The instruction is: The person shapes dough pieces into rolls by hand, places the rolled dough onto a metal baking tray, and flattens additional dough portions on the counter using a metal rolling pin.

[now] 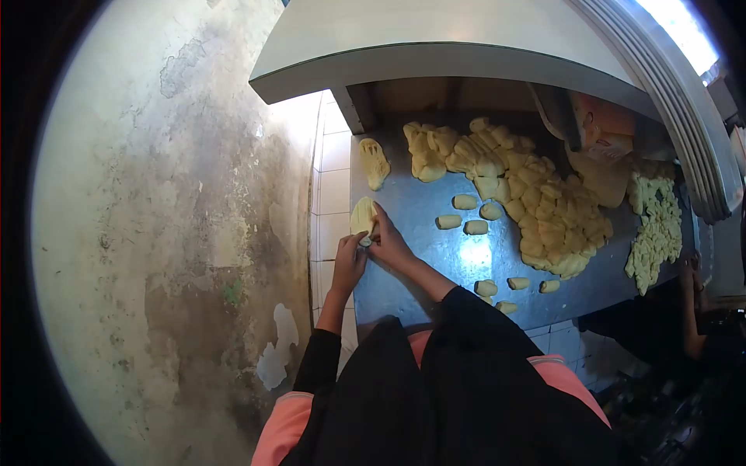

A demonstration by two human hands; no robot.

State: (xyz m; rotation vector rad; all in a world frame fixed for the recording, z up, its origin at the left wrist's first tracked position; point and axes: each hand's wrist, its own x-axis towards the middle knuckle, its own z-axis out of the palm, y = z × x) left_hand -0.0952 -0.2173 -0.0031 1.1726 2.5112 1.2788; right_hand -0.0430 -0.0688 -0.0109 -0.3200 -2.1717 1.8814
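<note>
A flattened oval piece of dough [362,217] lies at the left edge of the metal table [423,221]. My left hand [350,258] pinches its near end, where the dough looks folded or rolled. On the same end, from the right side, my right hand [389,243] has its fingers closed on the dough. Beyond my hands rests another flattened dough piece [374,164] with slits cut in its far part. To the right sit several short dough cylinders [465,202], and behind them spreads a large heap of cut dough pieces [544,198].
A second heap of smaller dough bits [655,225] lies at the table's right end, near another person's hand [691,276]. Above the table's back hangs a pale shelf [466,54]. An orange box [604,124] stands underneath. The stained wall [179,233] rises at left.
</note>
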